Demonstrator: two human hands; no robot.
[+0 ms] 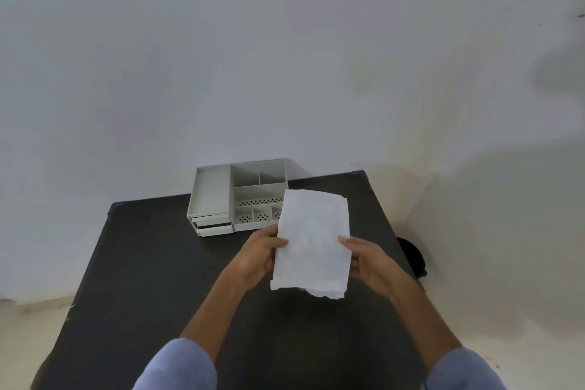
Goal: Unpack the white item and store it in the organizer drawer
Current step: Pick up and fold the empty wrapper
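A white, crinkled paper packet (311,241) is held upright above the dark table (152,279), with a torn lower edge at its bottom right. My left hand (259,255) grips its left edge and my right hand (367,263) grips its right edge. Behind it, at the table's far edge, stands a white organizer (221,196) with open top compartments and two small drawers (213,226) at its lower left. The packet hides the organizer's right front part. What is inside the packet is not visible.
A plain white wall rises right behind the table. A dark round object (411,258) sits on the floor past the table's right edge. Pale floor shows on both sides of the table.
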